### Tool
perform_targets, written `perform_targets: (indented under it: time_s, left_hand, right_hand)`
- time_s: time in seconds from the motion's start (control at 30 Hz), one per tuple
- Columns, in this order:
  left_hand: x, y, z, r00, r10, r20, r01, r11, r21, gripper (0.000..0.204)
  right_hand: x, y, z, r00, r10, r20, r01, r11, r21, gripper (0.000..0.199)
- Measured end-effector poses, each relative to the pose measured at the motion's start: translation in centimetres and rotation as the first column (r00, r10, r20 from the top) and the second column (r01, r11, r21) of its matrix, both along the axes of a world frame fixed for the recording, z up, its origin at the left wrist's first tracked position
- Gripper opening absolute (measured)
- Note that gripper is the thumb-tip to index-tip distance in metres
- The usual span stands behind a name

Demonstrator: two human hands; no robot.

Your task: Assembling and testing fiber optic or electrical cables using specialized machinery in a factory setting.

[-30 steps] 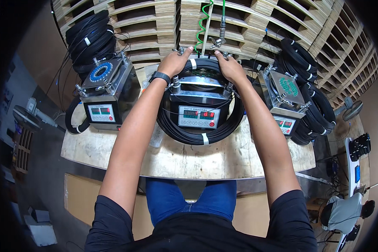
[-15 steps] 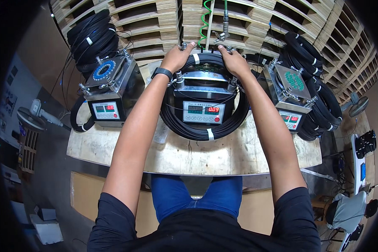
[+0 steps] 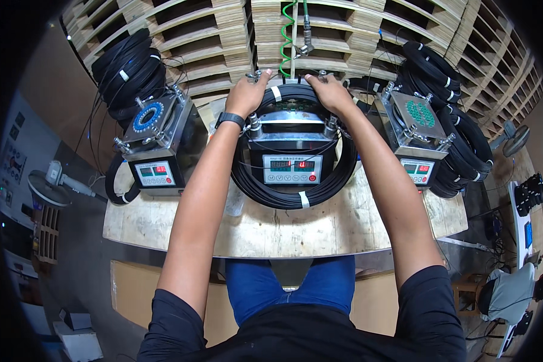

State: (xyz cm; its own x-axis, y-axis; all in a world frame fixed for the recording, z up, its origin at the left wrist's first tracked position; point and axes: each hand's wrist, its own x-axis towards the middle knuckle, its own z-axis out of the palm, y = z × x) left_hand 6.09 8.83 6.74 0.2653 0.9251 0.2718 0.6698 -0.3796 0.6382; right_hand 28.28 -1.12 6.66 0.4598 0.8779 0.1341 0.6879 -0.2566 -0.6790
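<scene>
My left hand (image 3: 246, 96) is closed at the far left corner of the middle polishing machine (image 3: 292, 145), thumb up beside a metal corner knob (image 3: 257, 75). At the far right corner my right hand (image 3: 330, 95) is closed in the same way around a second knob (image 3: 323, 73). The fingers' undersides are hidden. A coil of black cable (image 3: 262, 196), bound with white tape, hangs around the machine, its top passing between my hands. Red digits glow on the machine's front panel (image 3: 292, 169). The machine's top plate is mostly covered by the coil.
A similar machine with a blue ring of connectors (image 3: 148, 117) stands left, another with green connectors (image 3: 420, 114) right. Cable coils (image 3: 130, 66) are piled behind both. Wooden pallets (image 3: 193, 36) rise behind the table (image 3: 271, 238). A green air hose (image 3: 286, 42) hangs down.
The red digits on the middle machine's panel have changed, and its left display is now lit. My hands stay at the far corners with thumbs slightly shifted. The whole view has moved a little.
</scene>
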Motion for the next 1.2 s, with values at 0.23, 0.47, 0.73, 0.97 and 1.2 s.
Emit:
perform_targets:
  time_s: [0.23, 0.47, 0.73, 0.97, 1.2]
  left_hand:
    - [-0.2, 2.3, -2.2, 0.973, -0.077, 0.218, 0.068, 0.997, 0.046, 0.092]
    - [0.1, 2.0, -1.6, 0.983, -0.144, 0.117, 0.144, 0.99, 0.004, 0.078]
    - [-4.2, 3.6, -0.8, 0.927, -0.02, 0.374, 0.224, 0.829, -0.512, 0.1]
    - [-5.2, 8.5, 0.4, 0.959, -0.282, 0.034, 0.283, 0.941, -0.184, 0.089]
    - [-2.0, 11.0, 0.2, 0.701, -0.453, -0.551, 0.653, 0.719, 0.239, 0.067]
  right_hand:
    - [0.1, 0.5, -0.5, 0.996, 0.053, -0.075, -0.05, 0.998, 0.042, 0.093]
    - [0.8, 1.2, -1.0, 1.0, -0.013, -0.025, 0.013, 1.0, -0.001, 0.097]
    - [0.9, -0.8, 1.5, 0.929, 0.176, -0.326, -0.189, 0.982, -0.008, 0.099]
    - [7.6, 1.7, 2.0, 0.869, 0.089, 0.487, -0.183, 0.972, 0.149, 0.061]
    - [8.2, 5.5, 1.0, 0.731, 0.437, 0.524, -0.291, 0.894, -0.34, 0.078]
